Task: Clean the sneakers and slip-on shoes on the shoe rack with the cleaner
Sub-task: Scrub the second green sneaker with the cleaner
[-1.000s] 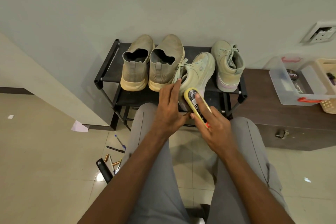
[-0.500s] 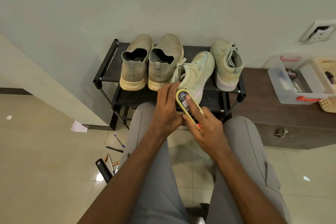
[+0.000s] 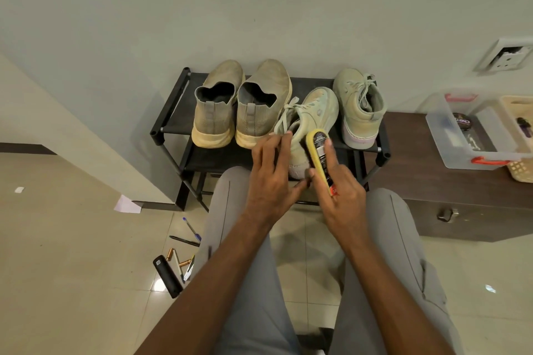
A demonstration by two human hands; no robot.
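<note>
A pale green sneaker (image 3: pixel 314 112) is tilted off the front of the black shoe rack (image 3: pixel 170 112), heel toward me. My left hand (image 3: pixel 269 179) holds its heel and inner side. My right hand (image 3: pixel 343 190) grips a yellow cleaner applicator (image 3: pixel 318 153) with a black label, forefinger along its top, and presses it against the sneaker's outer side. The other green sneaker (image 3: pixel 359 106) stands on the rack at right. Two beige slip-on shoes (image 3: pixel 215 106) (image 3: pixel 264 104) stand at left, heels toward me.
A dark wooden cabinet (image 3: pixel 450 190) at right carries a clear plastic box (image 3: pixel 473 130) with a red latch and a wicker basket (image 3: pixel 522 170). Pens (image 3: pixel 191 229), batteries and a black remote (image 3: pixel 167 275) lie on the tiled floor at left. My grey-trousered knees are below.
The applicator has slid along the sneaker's side, back toward the toe after a short stroke to the left. My left hand keeps holding the heel.
</note>
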